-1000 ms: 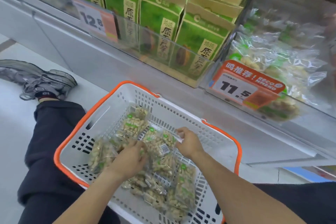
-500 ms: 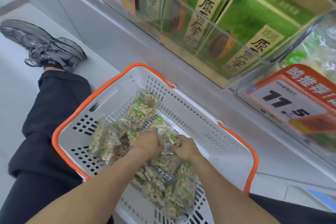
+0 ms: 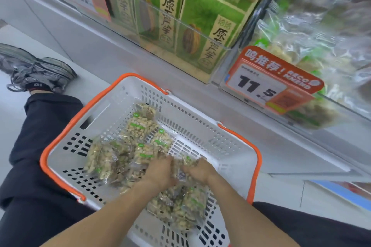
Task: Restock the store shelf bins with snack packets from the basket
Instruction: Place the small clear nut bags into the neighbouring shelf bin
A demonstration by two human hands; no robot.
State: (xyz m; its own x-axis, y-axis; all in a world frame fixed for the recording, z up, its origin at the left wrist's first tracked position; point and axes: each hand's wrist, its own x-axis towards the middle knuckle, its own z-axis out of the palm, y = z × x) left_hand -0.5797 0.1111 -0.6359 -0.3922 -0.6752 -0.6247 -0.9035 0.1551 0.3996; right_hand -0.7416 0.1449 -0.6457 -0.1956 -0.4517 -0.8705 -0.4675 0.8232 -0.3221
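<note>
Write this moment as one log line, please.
stage: gathering packets | left hand and right hand: both on snack packets | place: basket | shelf bin: unreached

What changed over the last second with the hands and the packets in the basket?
The two hands came together: the left hand and right hand, apart a second ago, now close on the same packet in the middle of the pile. The camera also swung nearer the shelf. The basket stayed put, the other packets lie about as before, and nothing has been lifted out yet.
</note>
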